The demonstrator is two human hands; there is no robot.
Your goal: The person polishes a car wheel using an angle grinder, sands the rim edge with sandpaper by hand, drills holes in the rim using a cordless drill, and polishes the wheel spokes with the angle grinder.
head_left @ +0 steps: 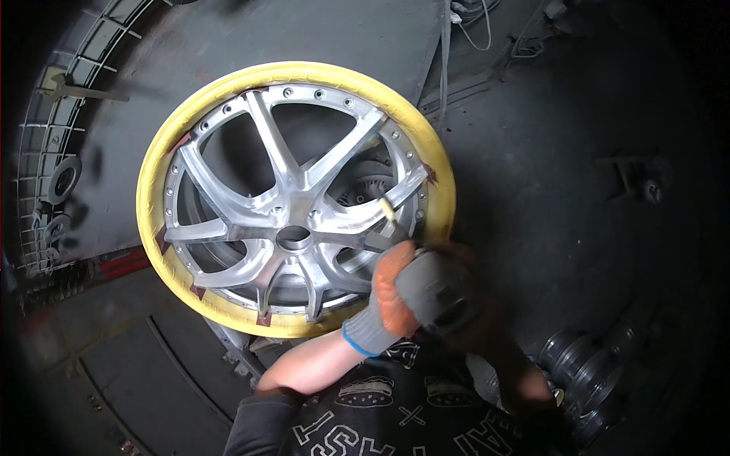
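Observation:
A silver multi-spoke wheel rim (293, 201) lies face up, its outer edge wrapped in yellow masking tape (156, 144). Small dark red patches sit at several spoke ends. My left hand (394, 292), in a grey and orange work glove with a blue cuff, is closed around a grey hand-held power tool (437, 292). The tool's slim front end, with a pale yellowish tip, reaches over a right-hand spoke; contact cannot be made out. My right hand (460, 262) is in deep shadow at the tool's far side, apparently wrapped around it, its fingers mostly hidden.
At the left, a white wire rack (42, 144) carries a wrench-like tool (84, 93) and round metal discs (66, 178). Stacked shiny metal rings (582, 368) stand at the lower right. Cables (479, 19) lie at the top. A dark metal piece (642, 175) sits at the right.

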